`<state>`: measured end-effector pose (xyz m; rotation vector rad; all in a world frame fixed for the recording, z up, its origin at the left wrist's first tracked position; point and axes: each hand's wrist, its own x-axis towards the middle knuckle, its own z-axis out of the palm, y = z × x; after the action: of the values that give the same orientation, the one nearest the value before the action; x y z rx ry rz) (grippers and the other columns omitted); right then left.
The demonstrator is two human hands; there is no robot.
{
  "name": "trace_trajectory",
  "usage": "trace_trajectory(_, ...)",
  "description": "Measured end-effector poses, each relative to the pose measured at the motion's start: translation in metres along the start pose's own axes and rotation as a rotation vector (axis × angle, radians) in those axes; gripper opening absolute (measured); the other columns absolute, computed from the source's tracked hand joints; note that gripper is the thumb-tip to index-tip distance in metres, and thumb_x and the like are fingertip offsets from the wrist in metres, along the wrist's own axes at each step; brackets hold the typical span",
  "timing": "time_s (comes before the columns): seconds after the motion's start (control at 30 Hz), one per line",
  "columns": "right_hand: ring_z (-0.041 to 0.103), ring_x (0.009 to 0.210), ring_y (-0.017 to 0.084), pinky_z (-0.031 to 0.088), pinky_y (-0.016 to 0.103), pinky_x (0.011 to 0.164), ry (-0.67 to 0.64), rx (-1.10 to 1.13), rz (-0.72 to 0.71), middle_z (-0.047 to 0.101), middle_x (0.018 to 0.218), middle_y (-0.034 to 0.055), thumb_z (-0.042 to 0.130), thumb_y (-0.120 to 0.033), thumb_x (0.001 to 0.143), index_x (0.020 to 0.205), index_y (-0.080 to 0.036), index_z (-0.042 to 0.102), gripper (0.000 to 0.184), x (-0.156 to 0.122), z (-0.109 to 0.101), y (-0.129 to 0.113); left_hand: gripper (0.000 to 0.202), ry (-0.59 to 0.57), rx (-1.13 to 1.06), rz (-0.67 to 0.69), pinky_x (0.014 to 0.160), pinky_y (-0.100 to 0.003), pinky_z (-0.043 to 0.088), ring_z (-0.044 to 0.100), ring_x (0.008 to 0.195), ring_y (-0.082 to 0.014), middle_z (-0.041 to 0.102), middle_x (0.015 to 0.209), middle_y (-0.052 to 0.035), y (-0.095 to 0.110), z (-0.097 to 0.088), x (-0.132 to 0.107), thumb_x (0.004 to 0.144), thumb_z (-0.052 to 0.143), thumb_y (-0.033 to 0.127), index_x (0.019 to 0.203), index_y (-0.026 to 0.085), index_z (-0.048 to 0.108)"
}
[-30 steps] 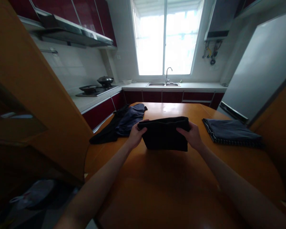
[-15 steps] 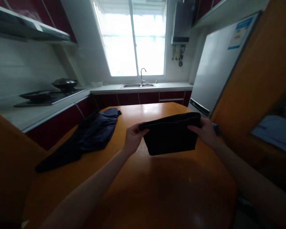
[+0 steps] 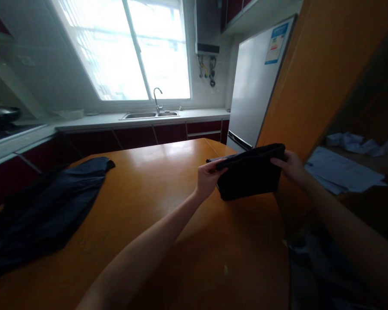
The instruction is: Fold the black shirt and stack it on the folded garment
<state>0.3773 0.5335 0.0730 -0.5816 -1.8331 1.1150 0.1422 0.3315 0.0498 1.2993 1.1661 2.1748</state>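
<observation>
A folded black garment (image 3: 250, 174) hangs between my two hands over the right part of the wooden table (image 3: 161, 185). My left hand (image 3: 208, 178) pinches its upper left corner, thumb on the near side. At the upper right corner my right hand (image 3: 289, 165) grips it the same way. Just past the bundle's top left edge shows a thin strip of greyish-blue cloth (image 3: 224, 158), mostly hidden; what it belongs to I cannot tell. A dark navy garment (image 3: 58, 206) lies spread out on the table's left side.
Papers (image 3: 342, 170) lie on a shelf at the right. Beyond the table stand a fridge (image 3: 255, 82) and a white counter (image 3: 103, 122) with a sink (image 3: 140, 115) and tap. A wok (image 3: 1, 114) sits on the stove at far left.
My view has turned to the right. Both hands have carried the folded black garment rightward, toward the table's right edge, and it stays gripped at both upper corners.
</observation>
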Motion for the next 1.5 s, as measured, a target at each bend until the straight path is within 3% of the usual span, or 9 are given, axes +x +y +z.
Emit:
trace_trajectory(0.23,0.071,0.085,0.022,0.057,0.030,0.077,-0.042,0.077,0.120,0.076,0.097,0.0032,0.085,-0.040,0.070,0.096,-0.020,0.072,0.035,0.044,-0.010,0.021,0.032,0.061,-0.078,-0.162,0.085,-0.034,0.057,0.071,0.086,-0.0200,0.078,0.094,-0.0049,-0.043,0.016,0.037,0.068,0.085,0.031,0.096,0.016,0.079)
trace_trajectory(0.47,0.071,0.067,0.018,0.061,0.026,0.067,-0.107,0.039,0.628,0.076,0.079,0.0088,0.079,-0.026,0.081,0.088,-0.013,0.071,0.017,0.118,0.053,0.048,0.023,0.272,0.056,-0.663,0.051,-0.020,0.049,0.064,0.059,-0.0118,0.071,0.078,-0.0061,-0.102,-0.009,0.097,0.074,0.082,0.028,0.086,0.013,0.071)
trace_trajectory(0.67,0.069,0.052,0.021,0.062,0.033,0.058,-0.139,-0.070,0.873,0.071,0.060,0.0094,0.080,-0.024,0.080,0.077,-0.010,0.069,0.019,0.131,0.073,0.080,0.021,0.324,0.175,-0.751,0.047,-0.019,0.045,0.060,0.051,-0.0107,0.063,0.065,-0.0036,-0.134,-0.018,0.111,0.072,0.083,0.018,0.076,0.013,0.063)
trace_trajectory(0.87,0.071,0.059,0.019,0.063,0.032,0.063,-0.195,-0.025,0.910,0.075,0.071,0.0097,0.067,-0.028,0.092,0.085,-0.011,0.070,0.018,0.139,0.061,0.073,0.016,0.316,0.180,-0.717,0.054,-0.021,0.051,0.062,0.057,-0.0114,0.063,0.068,-0.0030,-0.135,-0.020,0.120,0.078,0.076,0.016,0.082,0.014,0.061)
trace_trajectory(1.0,0.071,0.060,0.023,0.062,0.033,0.059,-0.192,-0.169,0.871,0.073,0.067,0.0116,0.074,-0.040,0.085,0.085,-0.012,0.070,0.029,0.133,0.069,0.071,0.031,0.320,0.221,-0.714,0.056,-0.025,0.053,0.062,0.058,-0.0135,0.062,0.070,-0.0033,-0.133,-0.023,0.117,0.073,0.083,0.022,0.092,0.014,0.060)
trace_trajectory(1.23,0.068,0.057,0.017,0.054,0.023,0.050,-0.148,-0.250,0.776,0.073,0.068,0.0072,0.081,-0.042,0.078,0.082,-0.015,0.070,0.029,0.107,0.047,0.080,0.054,0.195,0.269,-0.667,0.065,-0.026,0.055,0.061,0.066,-0.0100,0.061,0.102,-0.0061,-0.115,-0.031,0.078,0.078,0.077,0.022,0.125,0.021,0.051)
trace_trajectory(1.33,0.069,0.062,0.019,0.055,0.024,0.051,-0.183,-0.253,0.747,0.075,0.074,0.0091,0.083,-0.040,0.074,0.082,-0.015,0.072,0.029,0.095,0.037,0.080,0.067,0.075,0.412,-0.572,0.078,-0.030,0.055,0.063,0.087,-0.0160,0.056,0.116,-0.0092,-0.105,-0.030,0.058,0.075,0.077,0.018,0.135,0.025,0.048)
trace_trajectory(1.43,0.069,0.062,0.019,0.055,0.024,0.053,-0.160,-0.305,0.700,0.074,0.070,0.0081,0.087,-0.034,0.069,0.078,-0.015,0.072,0.025,0.094,0.039,0.076,0.060,-0.058,0.579,-0.431,0.091,-0.033,0.051,0.059,0.103,-0.0212,0.056,0.117,-0.0092,-0.098,-0.023,0.051,0.068,0.077,0.009,0.125,0.023,0.063)
trace_trajectory(1.5,0.068,0.062,0.019,0.055,0.024,0.055,-0.135,-0.326,0.682,0.073,0.068,0.0065,0.087,-0.029,0.068,0.076,-0.016,0.072,0.021,0.100,0.043,0.072,0.045,-0.057,0.546,-0.456,0.088,-0.032,0.051,0.060,0.096,-0.0207,0.059,0.108,-0.0081,-0.094,-0.017,0.055,0.064,0.076,0.005,0.107,0.019,0.071)
